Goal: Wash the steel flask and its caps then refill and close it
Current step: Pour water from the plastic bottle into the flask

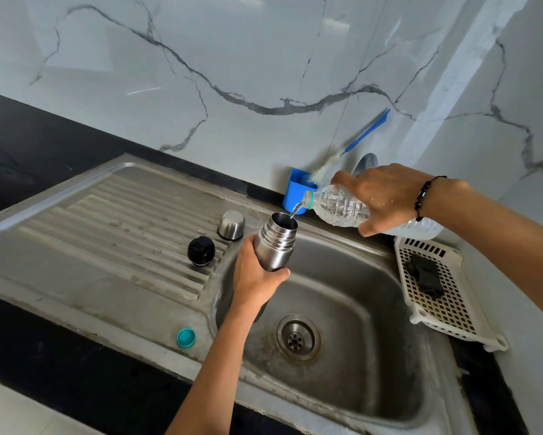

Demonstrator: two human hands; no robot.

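Gripping the steel flask (275, 244) low on its body with my left hand (254, 279), fingers wrapped round it, I hold it tilted a bit over the sink (342, 387) basin so any spill goes down the drain (298, 338). My right hand (386, 199) clamps the clear plastic bottle (342, 207) from above, tipped nearly flat, neck just above the flask's open mouth; a thin stream of water runs in. Mouths close together, probably to keep the pour from missing. Both caps wait on the ribbed drainboard (113, 221) just left of the flask: black inner stopper (201, 251) nearer me, steel outer cap (231, 225) behind it, upside down on its rim, within easy reach for closing. Teal bottle lid (186, 337) sits apart on the sink's front edge. Blue cup (295, 193) with a bottle brush (366, 133) stands against the wall, white basket (452, 328) at right. Looks like the refill step; fill level can't be seen, closing not yet done.
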